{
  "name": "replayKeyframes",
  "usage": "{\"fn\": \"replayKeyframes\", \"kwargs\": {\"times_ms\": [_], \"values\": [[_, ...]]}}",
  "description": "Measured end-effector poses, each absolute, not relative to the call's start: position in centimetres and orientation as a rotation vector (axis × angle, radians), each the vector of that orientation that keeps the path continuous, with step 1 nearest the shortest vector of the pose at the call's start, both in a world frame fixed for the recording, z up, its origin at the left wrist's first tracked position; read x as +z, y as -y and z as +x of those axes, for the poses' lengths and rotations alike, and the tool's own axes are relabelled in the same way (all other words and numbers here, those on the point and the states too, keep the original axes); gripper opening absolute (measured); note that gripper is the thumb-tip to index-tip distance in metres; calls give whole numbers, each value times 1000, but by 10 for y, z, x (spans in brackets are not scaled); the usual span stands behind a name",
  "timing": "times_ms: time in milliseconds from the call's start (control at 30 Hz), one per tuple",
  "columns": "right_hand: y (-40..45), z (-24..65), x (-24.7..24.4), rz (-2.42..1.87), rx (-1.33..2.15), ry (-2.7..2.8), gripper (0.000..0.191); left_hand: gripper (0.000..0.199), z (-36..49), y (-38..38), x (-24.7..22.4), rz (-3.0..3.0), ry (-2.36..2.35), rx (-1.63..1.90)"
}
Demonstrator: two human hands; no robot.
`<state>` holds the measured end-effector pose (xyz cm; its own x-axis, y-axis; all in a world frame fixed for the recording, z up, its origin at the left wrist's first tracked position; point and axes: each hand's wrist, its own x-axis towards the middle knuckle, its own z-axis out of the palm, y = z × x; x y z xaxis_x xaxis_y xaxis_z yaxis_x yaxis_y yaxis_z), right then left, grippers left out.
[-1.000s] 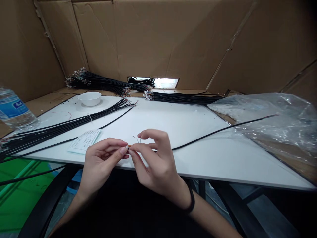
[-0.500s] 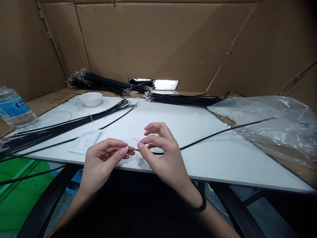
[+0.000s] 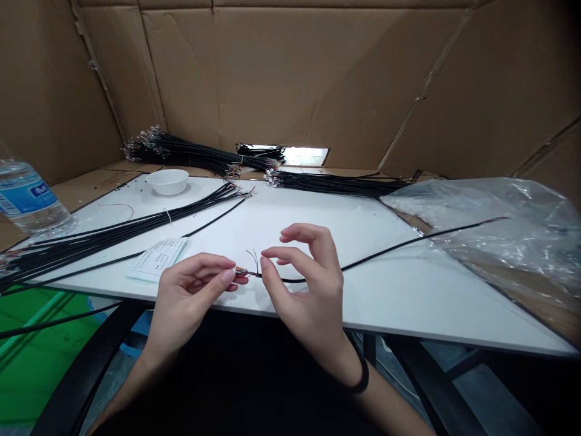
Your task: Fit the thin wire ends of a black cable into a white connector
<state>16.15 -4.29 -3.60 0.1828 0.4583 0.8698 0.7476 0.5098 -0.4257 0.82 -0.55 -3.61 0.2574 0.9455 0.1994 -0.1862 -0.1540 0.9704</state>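
Note:
Thumb and index finger of my left hand [image 3: 195, 287] pinch a small white connector [image 3: 234, 269] with orange and dark wires. These wires run into a black cable [image 3: 385, 249] that passes behind my right hand [image 3: 308, 272] and stretches over the table to the right. A few thin bare wire ends [image 3: 254, 257] stick up beside the joint. My right hand is just right of them, its thumb and index finger slightly apart, with nothing visible between them.
Black cable bundles lie at the left [image 3: 122, 227], back left [image 3: 190, 148] and back centre [image 3: 331, 181]. A white bowl [image 3: 167, 181], a paper label [image 3: 157, 259] and a water bottle [image 3: 31, 197] are left. Clear plastic bags [image 3: 499, 224] lie right, within cardboard walls [image 3: 290, 72].
My right hand has moved a little right, away from the wires, and its thumb and index finger have parted. The thin wire ends now stand free. My left hand has hardly moved.

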Motion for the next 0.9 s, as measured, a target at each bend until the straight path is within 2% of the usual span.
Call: {"fn": "replayKeyframes", "kwargs": {"times_ms": [233,733,900], "values": [[44,164,-34,-1170,-28,1445,8,8,9,6,-36,1348,-801,1197],[46,160,-36,-1093,-51,1468,13,8,10,7,-35,1361,-814,1207],[47,162,-33,-1120,193,1577,13,6,10,8,-33,1355,-821,1212]]}}
